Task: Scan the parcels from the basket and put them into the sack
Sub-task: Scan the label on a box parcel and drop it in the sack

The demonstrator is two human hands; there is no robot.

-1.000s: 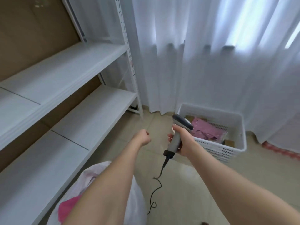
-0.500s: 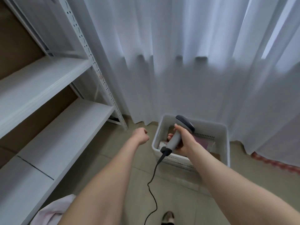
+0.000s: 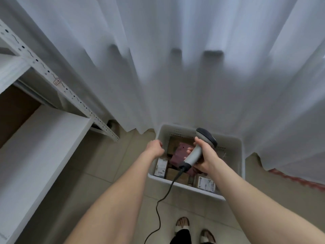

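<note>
A white plastic basket stands on the tiled floor against the curtain. Inside it lie a pink parcel, brown boxes and white-labelled parcels. My right hand grips the grey handle of a barcode scanner above the basket, its dark head pointing away from me. My left hand hovers at the basket's left rim with fingers curled and nothing in it. The sack is out of view.
The scanner's black cable hangs down to the floor between my arms. White metal shelving fills the left side. A white curtain hangs behind the basket. My sandalled feet stand just in front of it.
I have stepped closer to the basket and now look down into it. Both hands have moved forward over it, and the sack at the lower left has dropped out of view.
</note>
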